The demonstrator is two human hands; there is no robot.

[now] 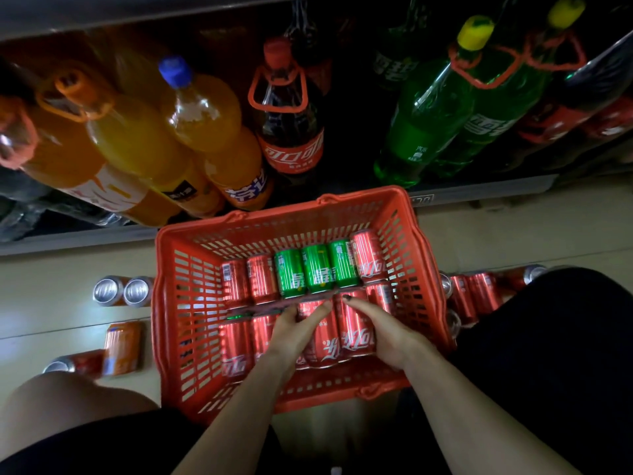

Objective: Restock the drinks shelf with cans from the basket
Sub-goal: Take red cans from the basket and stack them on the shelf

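- The left hand (pixel 296 332) reaches into the red basket (pixel 178 303), its fingers lying fairly straight over the red cans (pixel 236 347) in the near row; whether it grips one cannot be told.
- The right hand (pixel 383 332) lies just beside it, fingers curled over the top of a red can (pixel 354 334) in the same row, thumb side hidden.
- The two hands are close together, fingertips nearly meeting above the middle of the basket.
- The basket stands on the floor (pixel 68 265) in front of the drinks shelf (pixel 479 197), between the person's knees.
- Its far row holds two red cans, then three green cans (pixel 317 269), then one more red can at the right end; all lie on their sides.
- Left of the basket, two silver-topped cans (pixel 123 291) lie on the floor, with an orange can (pixel 121 347) and another red one nearer the knee.
- Right of the basket, more red cans (pixel 476 293) lie together on the floor.
- On the shelf stand large bottles: orange ones (pixel 137 138) at left, a cola bottle (pixel 291 132) in the middle, green ones (pixel 435 114) at right.
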